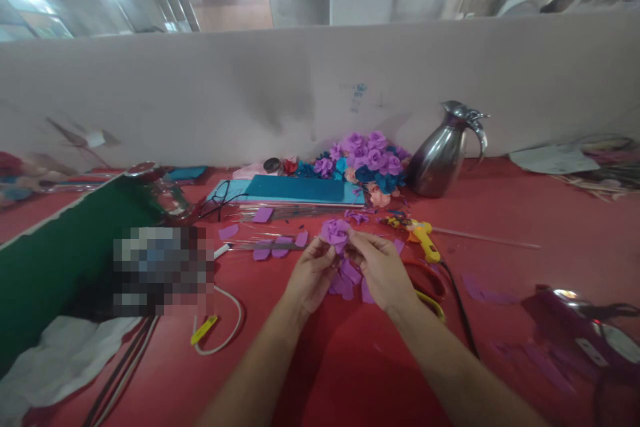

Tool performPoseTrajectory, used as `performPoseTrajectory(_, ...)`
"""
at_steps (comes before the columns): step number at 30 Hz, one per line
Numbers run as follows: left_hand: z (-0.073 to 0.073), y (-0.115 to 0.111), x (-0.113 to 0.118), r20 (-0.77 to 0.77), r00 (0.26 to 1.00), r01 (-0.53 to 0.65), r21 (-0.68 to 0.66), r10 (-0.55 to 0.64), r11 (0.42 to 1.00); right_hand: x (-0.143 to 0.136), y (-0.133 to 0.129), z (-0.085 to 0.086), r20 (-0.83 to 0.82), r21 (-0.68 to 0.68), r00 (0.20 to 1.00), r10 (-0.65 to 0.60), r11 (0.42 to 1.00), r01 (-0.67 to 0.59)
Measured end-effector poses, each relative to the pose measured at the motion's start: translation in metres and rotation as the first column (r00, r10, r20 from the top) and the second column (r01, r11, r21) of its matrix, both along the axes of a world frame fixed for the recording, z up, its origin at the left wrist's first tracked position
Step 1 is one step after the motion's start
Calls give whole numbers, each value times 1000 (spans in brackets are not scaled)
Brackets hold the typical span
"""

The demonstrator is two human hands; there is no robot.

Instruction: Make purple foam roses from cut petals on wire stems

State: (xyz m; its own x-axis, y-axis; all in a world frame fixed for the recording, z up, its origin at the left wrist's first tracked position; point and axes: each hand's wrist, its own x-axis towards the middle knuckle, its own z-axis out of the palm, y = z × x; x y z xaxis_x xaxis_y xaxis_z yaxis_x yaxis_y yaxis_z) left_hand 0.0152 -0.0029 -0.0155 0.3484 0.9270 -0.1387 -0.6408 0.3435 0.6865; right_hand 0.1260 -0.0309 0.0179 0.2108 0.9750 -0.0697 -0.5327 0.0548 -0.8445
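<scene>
A purple paper flower [335,233] is held up between both hands at the middle of the view. My left hand [313,275] pinches its left and lower side. On its right side, the fingers of my right hand [381,268] are closed at the petals. Loose purple paper pieces [346,279] lie on the red table just below the flower. More purple pieces [270,248] rest to the left, beside thin sticks. Right of my right hand, scissors with red and yellow handles [430,283] are partly hidden by it.
Yellow glue gun [425,240] and its cord lie to the right. Behind are blue sheets [300,188], a pile of paper flowers [373,159] and a metal jug [443,153]. A green partition [65,267], glass jar [167,190] and white cable stand left; a dark red device [585,327] lies right.
</scene>
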Motion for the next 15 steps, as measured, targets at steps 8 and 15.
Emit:
performPoseTrajectory(8,6,-2,-3,54,998,25,-27,-24,999,1,-2,0,112,-65,994,1,998,7)
performPoseTrajectory(15,5,-5,3,37,998,-53,-95,57,994,-12,-2,-11,204,-67,979,-21,997,35)
